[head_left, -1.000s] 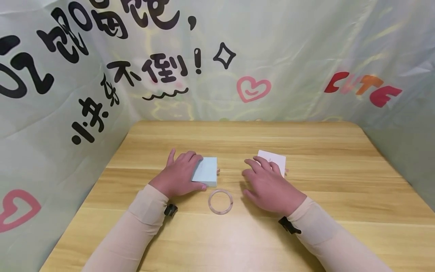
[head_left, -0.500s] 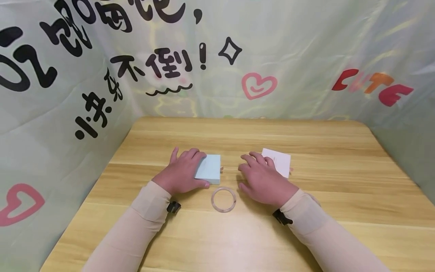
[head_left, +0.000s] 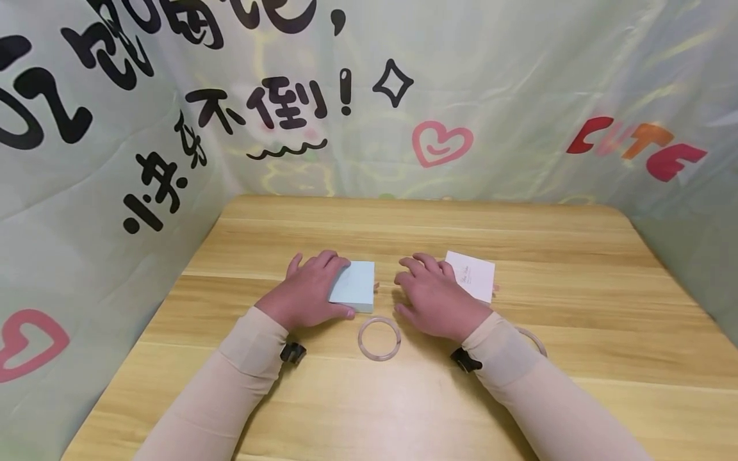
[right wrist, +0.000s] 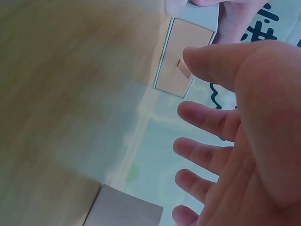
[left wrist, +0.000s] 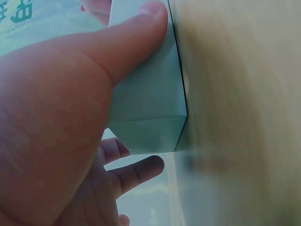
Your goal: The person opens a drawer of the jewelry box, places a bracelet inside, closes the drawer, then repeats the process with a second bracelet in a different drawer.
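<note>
A light blue box (head_left: 356, 283) lies on the table, gripped by my left hand (head_left: 305, 291). In the left wrist view the thumb (left wrist: 141, 35) presses its near side; fingers reach past the far side. The right wrist view shows the box's tan inner drawer end (right wrist: 171, 77) with a small ribbon tab (right wrist: 184, 69). My right hand (head_left: 441, 296) hovers between this box and a pale pink box (head_left: 480, 272), its fingers spread and holding nothing. A pale pinkish bangle (head_left: 378, 358) lies flat in front of the blue box.
A second bangle (head_left: 537, 338) lies partly hidden behind the right sleeve (head_left: 507, 352). The wooden table (head_left: 426, 227) ends at a printed cloth backdrop (head_left: 507, 96) behind and at both sides. Each wrist wears a small black camera (head_left: 293, 353).
My right hand has moved left, away from the pink box towards the blue one, uncovering more of the pink box and the second bangle. The left hand keeps its hold. The head view shifts slightly.
</note>
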The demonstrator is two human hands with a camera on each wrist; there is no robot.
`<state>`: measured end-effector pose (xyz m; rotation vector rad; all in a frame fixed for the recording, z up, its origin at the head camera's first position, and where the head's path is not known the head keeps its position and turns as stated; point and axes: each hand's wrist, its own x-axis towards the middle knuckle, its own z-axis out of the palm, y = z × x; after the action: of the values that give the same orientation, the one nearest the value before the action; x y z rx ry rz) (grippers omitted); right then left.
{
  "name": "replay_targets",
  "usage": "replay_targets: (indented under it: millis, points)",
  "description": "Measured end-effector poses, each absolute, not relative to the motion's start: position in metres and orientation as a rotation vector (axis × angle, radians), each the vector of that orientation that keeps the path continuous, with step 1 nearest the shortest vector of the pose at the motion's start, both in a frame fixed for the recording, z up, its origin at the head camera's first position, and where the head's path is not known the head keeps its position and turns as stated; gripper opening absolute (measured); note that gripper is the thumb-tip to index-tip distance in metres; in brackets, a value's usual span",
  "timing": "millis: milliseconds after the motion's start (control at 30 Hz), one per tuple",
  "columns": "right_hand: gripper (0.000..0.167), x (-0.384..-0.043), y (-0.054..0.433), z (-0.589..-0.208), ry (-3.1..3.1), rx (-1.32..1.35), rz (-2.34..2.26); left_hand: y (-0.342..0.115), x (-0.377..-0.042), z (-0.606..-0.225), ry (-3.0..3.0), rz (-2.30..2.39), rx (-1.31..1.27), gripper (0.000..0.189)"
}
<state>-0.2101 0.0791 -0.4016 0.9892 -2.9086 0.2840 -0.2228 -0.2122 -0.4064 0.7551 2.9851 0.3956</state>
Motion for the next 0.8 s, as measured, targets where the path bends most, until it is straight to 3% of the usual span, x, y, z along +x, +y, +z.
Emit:
replay_targets:
  millis: [800]
  points:
    - [0.039, -0.227, 0.063, -0.404, -2.927, 1.001, 0.336, -0.214, -0.225, -0.408, 2.977, 0.400, 0.738, 0.098]
